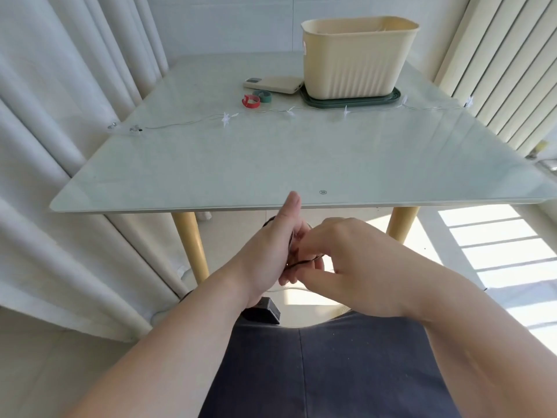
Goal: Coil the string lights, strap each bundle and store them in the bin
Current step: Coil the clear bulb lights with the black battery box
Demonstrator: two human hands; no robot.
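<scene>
Below the table's near edge, my left hand [275,251] and my right hand [340,260] meet around a small coil of string-light wire [294,262], mostly hidden between the fingers. My left hand grips the coil with the thumb up. My right hand pinches the wire beside it. A thin wire loop [289,288] hangs under them. A second string of star lights [289,111] lies stretched across the glass table [271,164]. A red strap [250,101] and a green strap [262,95] lie curled near the cream bin [358,58].
The bin stands on a dark green lid [351,102] at the back right. A cream flat device [274,84] lies to its left. A black box [265,309] rests on my lap. Curtains hang at the left, blinds at the right.
</scene>
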